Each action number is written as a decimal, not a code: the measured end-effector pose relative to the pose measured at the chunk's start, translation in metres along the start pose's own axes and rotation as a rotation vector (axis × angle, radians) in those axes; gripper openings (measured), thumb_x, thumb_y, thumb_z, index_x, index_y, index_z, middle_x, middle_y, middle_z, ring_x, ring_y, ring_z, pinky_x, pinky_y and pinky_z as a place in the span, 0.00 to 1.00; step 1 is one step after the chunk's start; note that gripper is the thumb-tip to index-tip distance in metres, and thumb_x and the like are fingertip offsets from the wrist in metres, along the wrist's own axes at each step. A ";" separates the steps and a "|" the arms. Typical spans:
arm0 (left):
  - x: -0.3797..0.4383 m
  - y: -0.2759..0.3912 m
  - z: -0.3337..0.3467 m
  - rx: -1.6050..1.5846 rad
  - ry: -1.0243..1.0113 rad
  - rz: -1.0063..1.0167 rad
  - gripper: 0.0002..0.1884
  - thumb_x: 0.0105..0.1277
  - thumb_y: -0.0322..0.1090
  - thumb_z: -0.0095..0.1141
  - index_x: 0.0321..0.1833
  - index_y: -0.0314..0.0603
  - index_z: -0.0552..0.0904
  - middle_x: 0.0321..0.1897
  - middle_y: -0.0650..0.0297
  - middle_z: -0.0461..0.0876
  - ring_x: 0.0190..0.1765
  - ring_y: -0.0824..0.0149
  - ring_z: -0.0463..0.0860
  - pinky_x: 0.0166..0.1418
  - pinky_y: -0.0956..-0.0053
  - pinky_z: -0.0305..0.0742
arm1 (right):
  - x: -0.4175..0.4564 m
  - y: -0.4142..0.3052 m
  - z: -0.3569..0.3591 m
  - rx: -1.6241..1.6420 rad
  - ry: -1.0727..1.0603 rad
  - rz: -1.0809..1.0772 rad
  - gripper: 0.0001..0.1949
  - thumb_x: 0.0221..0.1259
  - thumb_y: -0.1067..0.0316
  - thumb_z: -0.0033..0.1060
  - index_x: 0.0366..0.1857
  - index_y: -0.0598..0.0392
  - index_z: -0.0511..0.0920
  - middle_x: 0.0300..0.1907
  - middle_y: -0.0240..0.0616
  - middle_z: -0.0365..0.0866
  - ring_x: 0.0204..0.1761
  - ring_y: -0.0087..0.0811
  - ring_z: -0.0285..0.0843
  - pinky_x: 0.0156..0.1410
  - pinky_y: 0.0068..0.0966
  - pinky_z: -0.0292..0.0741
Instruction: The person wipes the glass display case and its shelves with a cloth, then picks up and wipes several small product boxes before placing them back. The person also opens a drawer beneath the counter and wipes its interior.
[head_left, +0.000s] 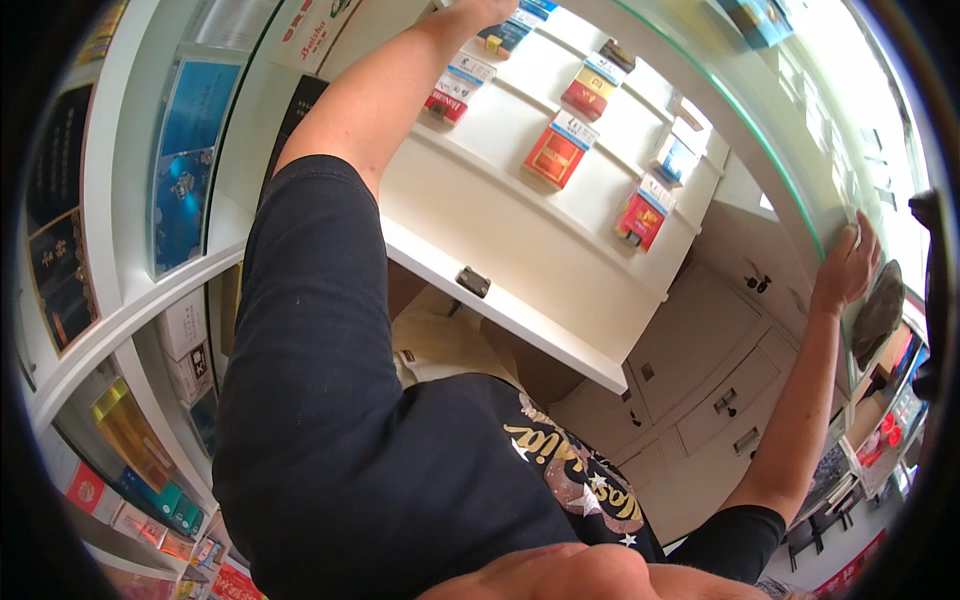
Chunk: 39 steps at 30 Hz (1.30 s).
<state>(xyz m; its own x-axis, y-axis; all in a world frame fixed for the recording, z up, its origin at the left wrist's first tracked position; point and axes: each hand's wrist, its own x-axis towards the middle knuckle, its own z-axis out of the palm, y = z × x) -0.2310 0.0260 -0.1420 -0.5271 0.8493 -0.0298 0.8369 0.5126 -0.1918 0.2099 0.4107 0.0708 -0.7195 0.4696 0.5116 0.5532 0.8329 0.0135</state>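
At the top edge, my left hand (487, 9) reaches over a white stepped display rack (480, 180), beside a blue cigarette pack (502, 37). Its fingers are largely cut off by the frame, so its grip is unclear. My right hand (847, 266) is at the glass counter's edge (795, 180), fingers bent; whether something pale lies between them is unclear. A dark, stone-like object (879, 315) lies beside that hand. Red cigarette packs (561, 150) (645, 214), a red and gold pack (592, 88) and a white and red pack (457, 90) stand on the rack.
White shelves (139, 289) with boxed goods, among them a blue box (191, 165) and a gold box (133, 431), curve along the left. A small dark fitting (473, 281) sits on the rack's front board. Pale cabinet doors (697, 375) with locks and keys stand at the lower right.
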 end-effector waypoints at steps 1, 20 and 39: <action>-0.004 -0.001 0.006 0.081 -0.018 0.050 0.37 0.53 0.62 0.59 0.60 0.44 0.75 0.54 0.58 0.78 0.62 0.57 0.70 0.69 0.68 0.61 | 0.002 0.000 0.002 0.000 0.000 0.008 0.17 0.65 0.57 0.47 0.51 0.47 0.81 0.53 0.38 0.79 0.57 0.41 0.74 0.64 0.36 0.67; -0.092 0.012 -0.060 -0.486 0.072 -0.377 0.21 0.68 0.41 0.49 0.62 0.41 0.74 0.52 0.50 0.81 0.53 0.51 0.81 0.58 0.61 0.74 | 0.003 -0.007 0.020 -0.109 0.004 0.169 0.18 0.64 0.50 0.43 0.50 0.38 0.81 0.57 0.32 0.79 0.60 0.39 0.74 0.66 0.38 0.68; -0.085 0.129 -0.129 -0.630 0.087 -0.262 0.27 0.62 0.49 0.58 0.59 0.38 0.75 0.48 0.51 0.82 0.53 0.52 0.80 0.56 0.61 0.74 | 0.001 -0.018 0.004 -0.096 0.000 0.160 0.17 0.63 0.56 0.44 0.49 0.43 0.81 0.56 0.34 0.79 0.59 0.41 0.73 0.64 0.39 0.68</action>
<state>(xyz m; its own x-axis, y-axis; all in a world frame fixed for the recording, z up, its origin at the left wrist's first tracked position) -0.0591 0.0363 -0.0378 -0.7320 0.6809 0.0236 0.6236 0.6557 0.4257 0.1977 0.3976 0.0671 -0.6191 0.5941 0.5136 0.6983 0.7157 0.0139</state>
